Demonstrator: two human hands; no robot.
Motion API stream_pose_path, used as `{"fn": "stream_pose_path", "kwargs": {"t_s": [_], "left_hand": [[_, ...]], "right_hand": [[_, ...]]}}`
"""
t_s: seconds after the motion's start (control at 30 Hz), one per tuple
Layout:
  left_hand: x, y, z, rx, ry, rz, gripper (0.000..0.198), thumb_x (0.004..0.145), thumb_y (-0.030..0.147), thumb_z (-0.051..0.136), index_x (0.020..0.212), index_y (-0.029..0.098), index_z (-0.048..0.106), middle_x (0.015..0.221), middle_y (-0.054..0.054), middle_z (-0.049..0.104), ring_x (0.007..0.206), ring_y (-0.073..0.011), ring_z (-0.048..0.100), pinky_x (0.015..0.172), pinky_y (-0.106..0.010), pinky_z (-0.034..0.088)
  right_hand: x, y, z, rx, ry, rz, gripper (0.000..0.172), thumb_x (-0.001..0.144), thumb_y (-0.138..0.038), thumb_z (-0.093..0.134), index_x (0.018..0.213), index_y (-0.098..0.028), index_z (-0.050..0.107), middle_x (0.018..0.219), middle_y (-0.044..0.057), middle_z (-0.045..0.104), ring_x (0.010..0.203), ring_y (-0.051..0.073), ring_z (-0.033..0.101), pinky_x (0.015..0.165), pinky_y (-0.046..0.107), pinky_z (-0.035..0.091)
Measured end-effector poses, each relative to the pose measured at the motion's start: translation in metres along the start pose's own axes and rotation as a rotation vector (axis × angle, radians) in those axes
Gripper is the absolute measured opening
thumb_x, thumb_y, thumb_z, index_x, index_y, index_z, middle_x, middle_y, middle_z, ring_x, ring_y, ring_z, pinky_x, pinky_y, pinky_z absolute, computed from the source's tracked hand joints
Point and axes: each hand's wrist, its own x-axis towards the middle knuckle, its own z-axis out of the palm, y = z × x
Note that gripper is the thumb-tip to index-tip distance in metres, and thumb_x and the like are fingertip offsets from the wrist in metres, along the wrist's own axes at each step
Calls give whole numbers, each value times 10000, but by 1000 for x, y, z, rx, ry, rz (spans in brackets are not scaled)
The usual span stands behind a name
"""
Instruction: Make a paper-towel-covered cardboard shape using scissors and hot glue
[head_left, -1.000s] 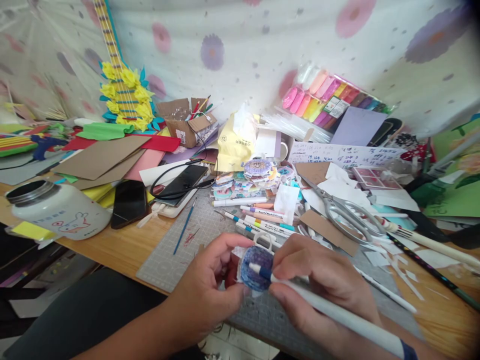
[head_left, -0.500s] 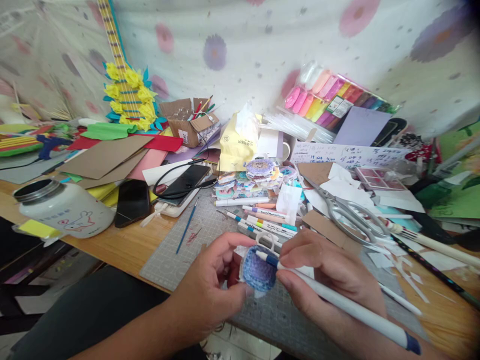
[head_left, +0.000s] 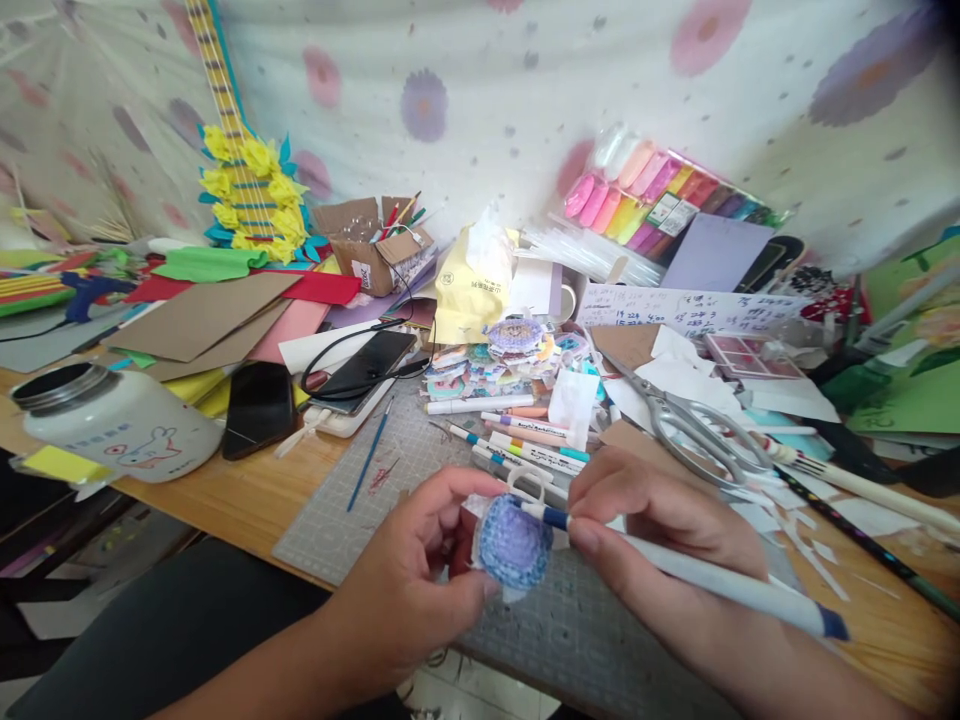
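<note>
Left hand [head_left: 409, 590] pinches one round blue cutout [head_left: 514, 542] over the cutting mat [head_left: 337, 510] on the counter [head_left: 225, 500]. Right hand [head_left: 667, 525] grips one white pen [head_left: 720, 585], tip touching the cutout's 1 o'clock edge. One pair of scissors [head_left: 701, 432] lies at 2 o'clock from the cutout, one jar [head_left: 112, 425] at 10 o'clock.

We see a round cut-out [head_left: 514, 540] that looks like paper, matt, its blue and violet colouring streaky and rough-looking. The marker pen [head_left: 712, 585] has a smooth white plastic barrel with a slight sheen. Under them, the cutting mat [head_left: 337, 520] is grey, matt and rubbery-looking, with a fine printed grid. We take the table [head_left: 225, 495] for pale wood, smooth and faintly shiny. The scissors [head_left: 658, 408] are bare metal, bright and glossy. The phone [head_left: 259, 405] is black and glassy. The cardboard sheets [head_left: 202, 315] are brown and matt. The jar [head_left: 120, 430] is glossy white with a dull, metal-looking neck. The backdrop [head_left: 525, 90] is soft printed cloth.
</note>
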Motion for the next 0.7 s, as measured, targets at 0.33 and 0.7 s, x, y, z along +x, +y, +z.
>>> {"fn": "stream_pose_path", "kwargs": {"t_s": [0.33,0.7], "left_hand": [[-2,10,6,-26,68,-73,430,588,74,551,988,233,558,688,47,569,616,-123,482,583,-262,344],[0,4,1,-61,43,-76,445,599,106,585,1021,238,537,737,25,606,647,-141,506,601,-274,361]], "right_hand": [[-1,5,-1,22,37,73,178,803,-143,570,646,-212,523,613,-24,547,566,131,530,532,253,402],[-5,9,-5,59,22,116,189,830,-149,547,658,-216,506,629,-37,514,583,127,490,542,263,370]]}}
